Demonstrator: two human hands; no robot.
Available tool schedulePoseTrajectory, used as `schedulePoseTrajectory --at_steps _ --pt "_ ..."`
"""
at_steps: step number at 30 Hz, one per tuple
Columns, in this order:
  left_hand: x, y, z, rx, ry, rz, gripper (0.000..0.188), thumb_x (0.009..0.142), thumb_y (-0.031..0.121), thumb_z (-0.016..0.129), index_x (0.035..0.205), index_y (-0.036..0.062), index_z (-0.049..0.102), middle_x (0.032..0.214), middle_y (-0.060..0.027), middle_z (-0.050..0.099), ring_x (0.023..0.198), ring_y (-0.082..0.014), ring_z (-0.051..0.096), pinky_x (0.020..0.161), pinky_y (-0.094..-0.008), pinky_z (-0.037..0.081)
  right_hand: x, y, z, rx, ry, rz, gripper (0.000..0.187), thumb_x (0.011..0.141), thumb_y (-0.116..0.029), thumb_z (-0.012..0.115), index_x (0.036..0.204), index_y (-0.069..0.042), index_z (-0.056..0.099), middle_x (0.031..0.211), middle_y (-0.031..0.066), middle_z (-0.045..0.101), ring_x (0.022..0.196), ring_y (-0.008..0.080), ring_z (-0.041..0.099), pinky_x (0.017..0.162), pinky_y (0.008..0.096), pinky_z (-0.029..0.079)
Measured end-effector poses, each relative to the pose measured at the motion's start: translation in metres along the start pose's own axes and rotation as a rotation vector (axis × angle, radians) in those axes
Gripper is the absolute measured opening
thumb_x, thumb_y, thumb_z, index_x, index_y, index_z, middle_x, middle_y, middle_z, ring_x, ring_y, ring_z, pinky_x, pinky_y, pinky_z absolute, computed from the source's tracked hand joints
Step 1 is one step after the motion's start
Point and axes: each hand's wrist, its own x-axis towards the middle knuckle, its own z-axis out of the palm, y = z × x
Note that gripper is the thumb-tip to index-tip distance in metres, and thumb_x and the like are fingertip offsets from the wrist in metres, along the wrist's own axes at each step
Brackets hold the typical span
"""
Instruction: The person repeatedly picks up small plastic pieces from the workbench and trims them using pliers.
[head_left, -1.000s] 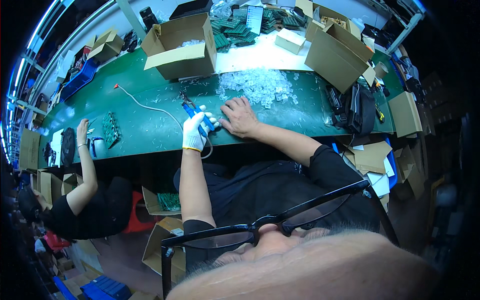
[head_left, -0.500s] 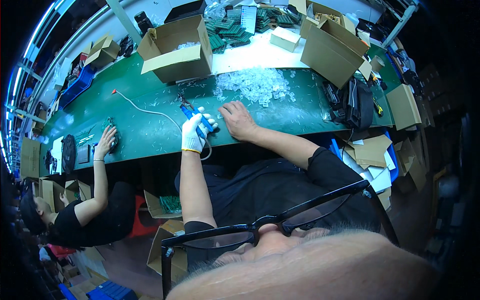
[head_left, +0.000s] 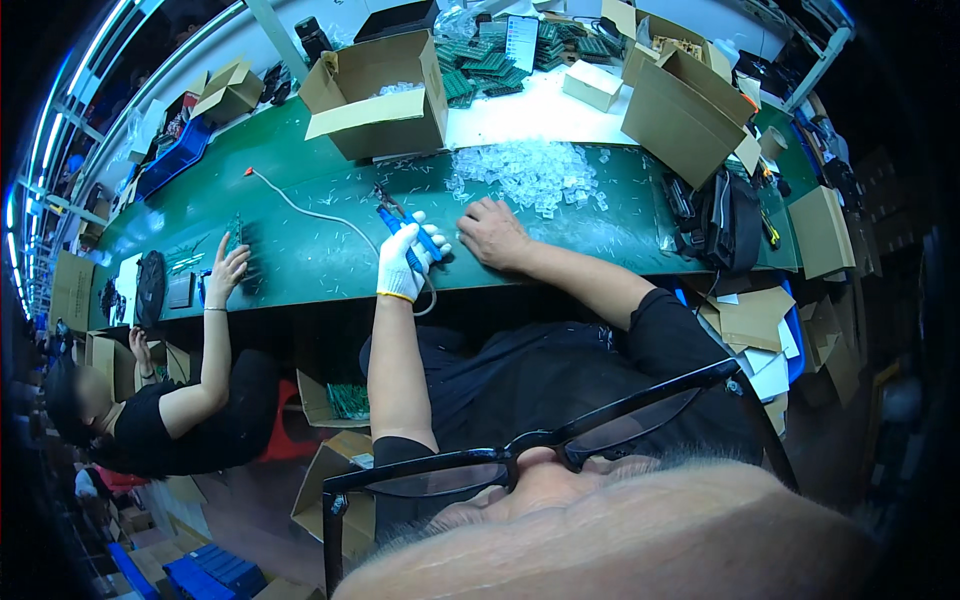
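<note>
My left hand, in a white knit glove, is closed round the blue handles of a pair of cutting pliers. The jaws point up and away over the green table. Bare and close beside it, my right hand rests on the tabletop with bent fingers together. Whatever lies under those fingertips is too small to make out. Just beyond my right hand spreads a heap of small clear plastic pieces. Thin clear offcuts are scattered around the pliers.
An open cardboard box stands behind, another box at the right. Stacked green circuit boards lie at the back. A pale cable crosses the table. At left, a co-worker's hand is by a green board. A black bag sits right.
The whole view has shifted slightly. My left hand still grips the pliers, and my right hand stays on the table. The co-worker's far hand has lifted.
</note>
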Motion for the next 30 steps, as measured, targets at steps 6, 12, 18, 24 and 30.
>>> schedulePoseTrajectory --at_steps 6,12,18,24,30 --pt "-0.004 0.001 0.003 0.006 0.024 -0.005 0.045 0.101 0.017 0.069 0.139 -0.0014 0.053 0.11 -0.0194 0.067 0.096 -0.0358 0.073 0.089 -0.0556 0.063 -0.041 0.031 -0.027 -0.024 0.113 -0.104 0.017 0.098 -0.024 0.068 0.107 -0.01 0.068 0.113 0.0117 0.062 0.114 0.0343 0.057 0.098 0.0499 0.045" --pt "-0.003 0.002 -0.001 0.007 -0.004 -0.003 0.049 0.101 0.019 0.07 0.142 -0.0025 0.052 0.112 -0.0189 0.066 0.099 -0.0357 0.072 0.091 -0.0558 0.063 -0.083 0.042 -0.053 -0.007 0.065 -0.071 0.018 0.096 -0.021 0.072 0.107 -0.008 0.067 0.113 0.0113 0.063 0.113 0.0337 0.059 0.1 0.0492 0.045" --pt "-0.003 0.0 -0.004 0.007 -0.019 -0.038 0.052 0.1 0.023 0.069 0.144 0.0003 0.051 0.113 -0.0176 0.067 0.102 -0.0355 0.07 0.095 -0.0577 0.059 -0.119 0.058 -0.078 -0.048 0.092 -0.022 0.019 0.095 -0.019 0.072 0.109 -0.007 0.068 0.115 0.0122 0.065 0.114 0.0341 0.061 0.101 0.0488 0.046" --pt "-0.002 0.001 -0.004 0.031 -0.04 -0.048 0.059 0.1 0.028 0.068 0.148 0.0006 0.047 0.116 -0.0168 0.065 0.103 -0.0348 0.069 0.096 -0.057 0.057 -0.147 0.071 -0.091 -0.04 0.118 0.156 0.022 0.094 -0.017 0.071 0.113 -0.006 0.068 0.118 0.0135 0.067 0.116 0.0355 0.061 0.102 0.0484 0.046" --pt "0.0 0.003 -0.006 0.013 -0.039 -0.05 0.058 0.101 0.028 0.068 0.148 -0.0002 0.048 0.116 -0.0176 0.065 0.102 -0.0347 0.069 0.096 -0.0564 0.057 -0.146 0.051 -0.097 -0.24 0.146 0.224 0.025 0.095 -0.022 0.072 0.116 -0.008 0.069 0.119 0.0141 0.066 0.118 0.0363 0.059 0.1 0.048 0.047"
